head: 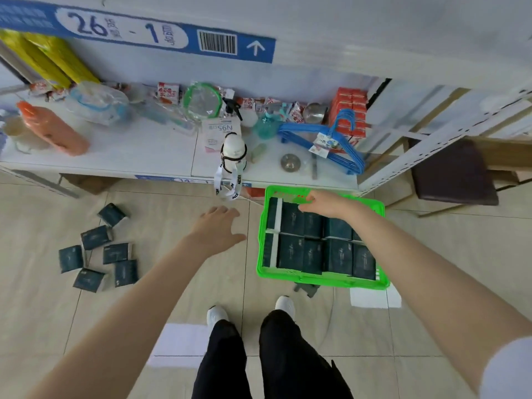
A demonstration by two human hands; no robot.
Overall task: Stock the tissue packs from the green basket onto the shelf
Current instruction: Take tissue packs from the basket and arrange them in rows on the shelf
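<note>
A green basket (262,240) stands on the tiled floor in front of the shelf, filled with dark teal tissue packs (313,249) standing in rows. My right hand (319,203) reaches over the basket's far edge, its fingers curled down onto a pack in the back row; I cannot tell whether it grips it. My left hand (217,229) hovers open above the floor just left of the basket, fingers spread, holding nothing. Several more loose tissue packs (95,250) lie scattered on the floor to the left. The low white shelf (138,156) runs across the view above the basket.
The shelf holds an orange bottle (54,129), a white bottle with a strap (233,151), blue hangers (325,139), red boxes (349,110) and bagged goods. A dark stool (452,171) stands at right. My feet (250,309) are just behind the basket.
</note>
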